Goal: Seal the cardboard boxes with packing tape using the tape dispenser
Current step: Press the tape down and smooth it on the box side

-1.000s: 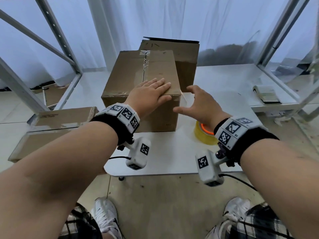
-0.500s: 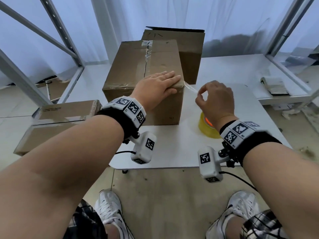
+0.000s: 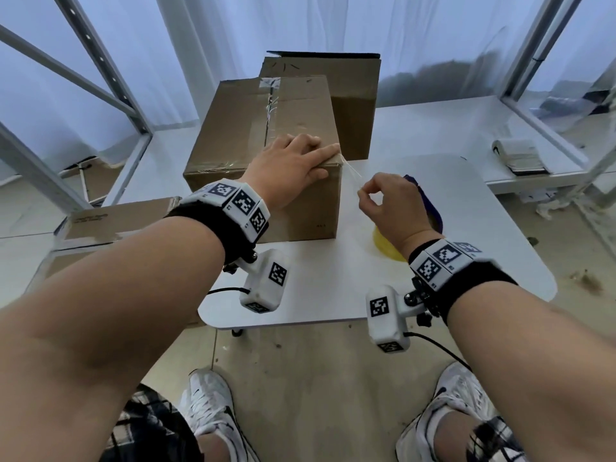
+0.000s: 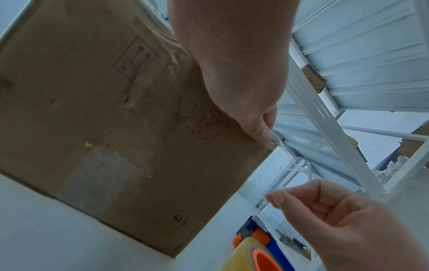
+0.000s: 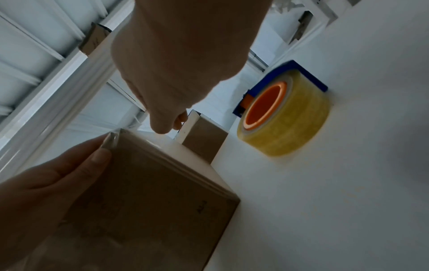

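Observation:
A brown cardboard box (image 3: 260, 128) stands on the white table (image 3: 333, 295), with tape along its top seam. My left hand (image 3: 316, 158) lies flat on the box's near right corner, fingers straight, holding the tape end down. A thin clear tape strip (image 3: 351, 171) runs from that corner to my right hand (image 3: 363, 195), which pinches it between thumb and forefinger just right of the box. In the left wrist view the tape strip (image 4: 278, 152) stretches from my left thumb to the right hand (image 4: 325, 205). The blue tape dispenser (image 5: 285, 117), with its yellow roll and orange core, lies on the table under my right wrist.
A second, taller box (image 3: 353, 95) stands behind the first one. Flattened cardboard (image 3: 116, 221) lies on a low shelf at the left. Metal frame posts (image 3: 110, 71) rise on both sides. A folded bundle (image 3: 520, 158) rests on the right shelf.
My right hand went from open beside the box to pinching the loose tape strip, then drew it down and away from the corner. The left hand stayed pressed on the box top.

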### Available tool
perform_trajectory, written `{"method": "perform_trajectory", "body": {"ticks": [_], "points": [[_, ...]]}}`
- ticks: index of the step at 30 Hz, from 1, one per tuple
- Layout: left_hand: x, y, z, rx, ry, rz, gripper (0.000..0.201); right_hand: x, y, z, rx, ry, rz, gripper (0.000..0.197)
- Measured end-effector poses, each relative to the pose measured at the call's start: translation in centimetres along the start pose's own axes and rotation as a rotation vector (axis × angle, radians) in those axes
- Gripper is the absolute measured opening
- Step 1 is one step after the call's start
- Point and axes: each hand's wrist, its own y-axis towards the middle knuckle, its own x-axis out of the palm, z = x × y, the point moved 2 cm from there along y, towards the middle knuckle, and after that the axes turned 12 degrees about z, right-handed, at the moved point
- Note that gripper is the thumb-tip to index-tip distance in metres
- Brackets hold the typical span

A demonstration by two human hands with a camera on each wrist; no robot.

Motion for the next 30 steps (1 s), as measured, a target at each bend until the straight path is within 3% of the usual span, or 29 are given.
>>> {"method": "perform_trajectory", "body": {"ticks": [4,7,13,19,24,28,30], "points": [[-0.2,-0.1,0.1,-0.006,-0.007,0.015,0.050,1.3,-0.9,-0.6,0.125,0.216,0.008,0.008],[-0.2,-0.2,0.3,-0.017,-0.007,0.016,0.049,2.5,-1.5,-1.4,0.192,0.356,0.064,0.016],[-0.2,-0.1,0.3,-0.028,-0.016,0.018,0.049,3.8,-2.4,-1.6,0.295,0.432,0.128,0.022],[-0.2,-0.3,0.3,-0.023,-0.035,0.033,0.049,2.7,-3.1,0.2,0.202,0.323,-0.134,0.021],[-0.3,-0.7,0.3,-0.018,-0.081,0.090,0.050,0.6,1.3,0.1,0.323,0.456,-0.052,0.019],[-0.4,-0.9,-0.4,0.001,-0.169,0.126,0.051,0.0,4.0,-1.8,0.183,0.452,-0.223,0.009],[-0.5,-0.9,-0.5,0.001,-0.189,0.135,0.051,-0.2,4.7,-2.3,0.119,0.407,-0.277,0.019]]}}
